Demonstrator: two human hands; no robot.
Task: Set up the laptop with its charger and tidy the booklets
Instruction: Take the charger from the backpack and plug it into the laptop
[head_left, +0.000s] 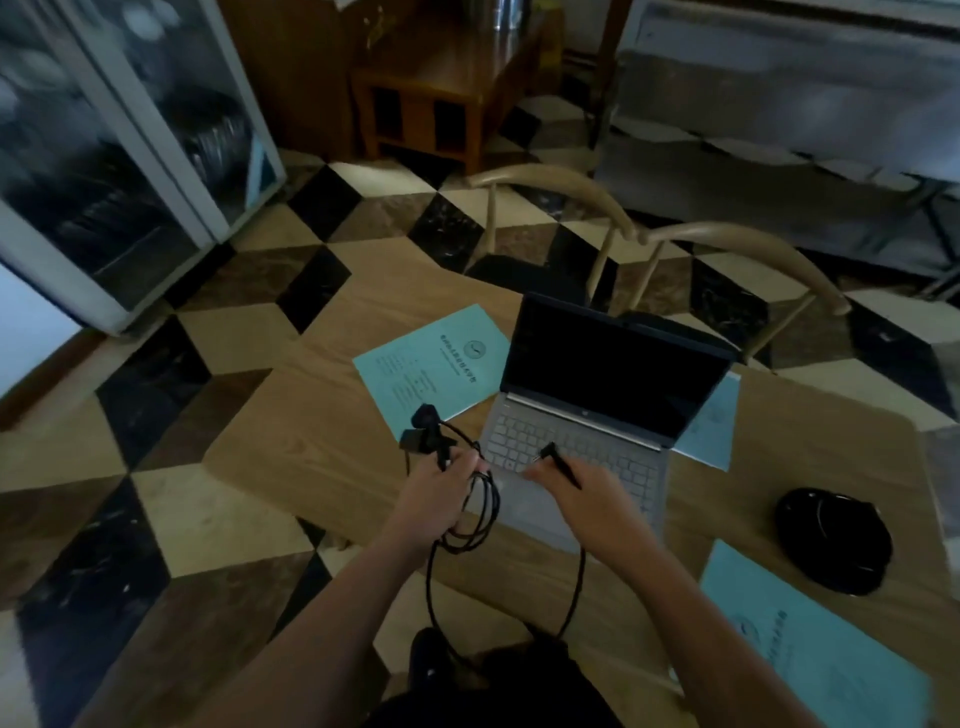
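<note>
An open laptop (602, 395) with a dark screen stands on the wooden table (291, 447). My left hand (441, 491) grips the coiled black charger cable (480, 512) with the plug block (423, 434) sticking out above it, left of the laptop. My right hand (576, 496) pinches the cable's connector end (558, 460) over the keyboard. A loop of cable hangs between both hands. One teal booklet (431, 366) lies left of the screen, another (714, 421) is partly hidden behind the laptop on the right, and a third (810, 649) lies at the near right.
A black rounded object (834, 540) sits on the table at the right. Two light wooden chairs (727, 244) stand behind the table. A glass-fronted cabinet (104, 156) is at the left and a brown side table (431, 93) at the back on the checkered floor.
</note>
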